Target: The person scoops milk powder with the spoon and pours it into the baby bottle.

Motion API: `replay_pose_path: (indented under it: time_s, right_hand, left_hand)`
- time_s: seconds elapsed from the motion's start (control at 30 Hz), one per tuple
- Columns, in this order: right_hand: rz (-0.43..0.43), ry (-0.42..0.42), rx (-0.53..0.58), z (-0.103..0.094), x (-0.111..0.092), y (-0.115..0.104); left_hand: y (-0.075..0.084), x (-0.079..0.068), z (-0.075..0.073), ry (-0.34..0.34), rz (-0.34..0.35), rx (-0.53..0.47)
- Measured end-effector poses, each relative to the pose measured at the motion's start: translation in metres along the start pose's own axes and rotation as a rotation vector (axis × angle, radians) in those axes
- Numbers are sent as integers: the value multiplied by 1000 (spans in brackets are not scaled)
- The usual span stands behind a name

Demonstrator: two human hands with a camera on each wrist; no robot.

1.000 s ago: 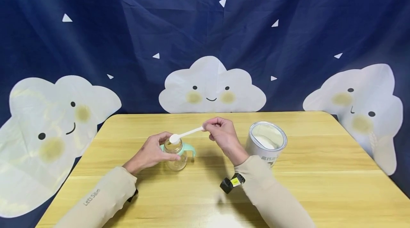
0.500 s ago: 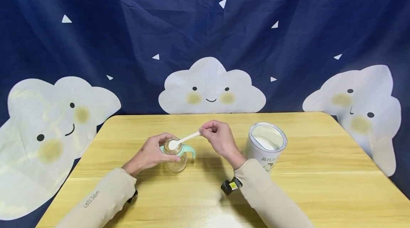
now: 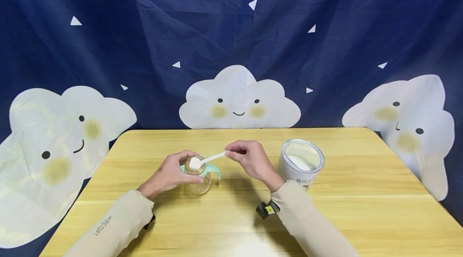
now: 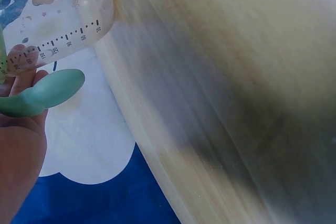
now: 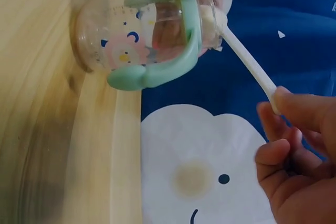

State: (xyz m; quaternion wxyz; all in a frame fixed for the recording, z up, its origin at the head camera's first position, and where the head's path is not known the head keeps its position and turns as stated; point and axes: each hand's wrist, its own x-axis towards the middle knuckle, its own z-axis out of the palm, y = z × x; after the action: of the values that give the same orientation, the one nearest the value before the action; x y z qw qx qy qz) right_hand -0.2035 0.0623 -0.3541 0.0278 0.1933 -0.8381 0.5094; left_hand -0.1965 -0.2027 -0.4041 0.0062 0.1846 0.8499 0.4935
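A clear baby bottle [image 5: 123,38] with mint-green side handles [image 5: 157,74] and printed cartoon figures stands uncapped on the table. Its collar is gripped by my left hand [image 3: 173,172], fingers behind and thumb in front. My right hand [image 3: 251,161] pinches the end of a white measuring scoop [image 5: 249,65] between thumb and fingertip. The scoop's bowl, with white powder [image 3: 195,163] in it, sits at the bottle's open mouth. A measuring scale shows on the bottle wall in the left wrist view, where one green handle [image 4: 58,88] juts out beside the fingers.
To the right of my right hand stands an open can [image 3: 302,172] with white powder inside, partly hidden by the sleeve. The wooden table [image 3: 361,176] ends at a dark blue cloth [image 3: 231,28] printed with smiling clouds.
The scoop has come down from just above the bottle's mouth into it. My right hand has lowered slightly with it. The left hand and bottle have stayed in place.
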Motion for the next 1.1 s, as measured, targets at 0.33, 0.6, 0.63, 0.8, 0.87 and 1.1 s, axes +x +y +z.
replay_pose_path:
  time_s: [0.33, 0.6, 0.63, 0.8, 0.87, 1.1]
  right_hand:
    - [3, -72, 95, -4, -3, 6]
    - [22, -88, 159, -7, -3, 5]
    - [25, -86, 166, -7, -3, 5]
    - [34, -75, 189, -7, -3, 5]
    - [29, -72, 182, -6, -2, 5]
    - [11, -51, 144, -5, -2, 3]
  left_hand:
    - [-1, -2, 1, 10, -8, 19]
    - [-2, -1, 2, 4, -4, 14]
    - [-2, -1, 2, 3, -6, 16]
    - [-1, -1, 1, 0, -16, 15]
    - [0, -1, 1, 2, -20, 8]
    - [0, 0, 1, 9, -23, 2]
